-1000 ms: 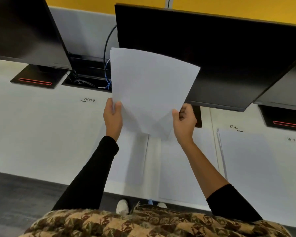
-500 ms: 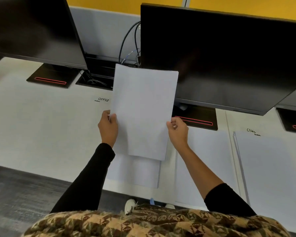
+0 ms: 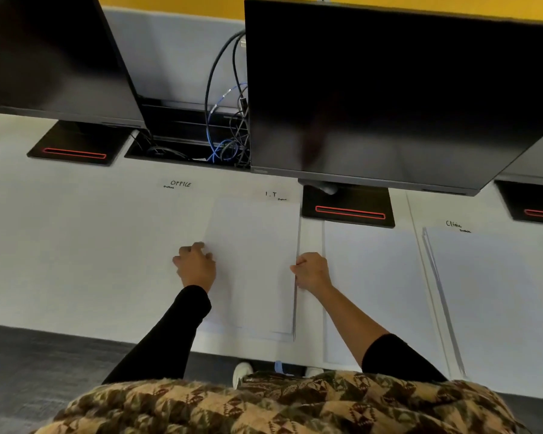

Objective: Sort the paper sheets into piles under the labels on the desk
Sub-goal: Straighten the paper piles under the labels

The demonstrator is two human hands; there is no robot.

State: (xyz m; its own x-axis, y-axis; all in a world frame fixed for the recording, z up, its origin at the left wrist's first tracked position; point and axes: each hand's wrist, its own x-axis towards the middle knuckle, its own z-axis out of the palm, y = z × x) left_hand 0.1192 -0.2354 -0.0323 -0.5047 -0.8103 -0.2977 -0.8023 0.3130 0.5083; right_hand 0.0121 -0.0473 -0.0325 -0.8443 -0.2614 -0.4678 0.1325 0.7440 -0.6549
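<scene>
The sheet (image 3: 251, 261) lies flat on the pile under the "I.T" label (image 3: 271, 194), toward the back edge of the desk (image 3: 60, 252), between the "OFFICE" label (image 3: 180, 183) and the unlabelled pile (image 3: 373, 292) on the right. Your left hand (image 3: 196, 266) has its fingers curled onto the sheet's left edge; your right hand (image 3: 312, 272) has its fingers closed at the right edge, though whether they pinch paper I cannot tell. Square the edges to the sheets beneath, press lightly, then lift both hands straight up so that nothing slides. The "Clinic" pile (image 3: 489, 302) sits well apart, near the right edge.
</scene>
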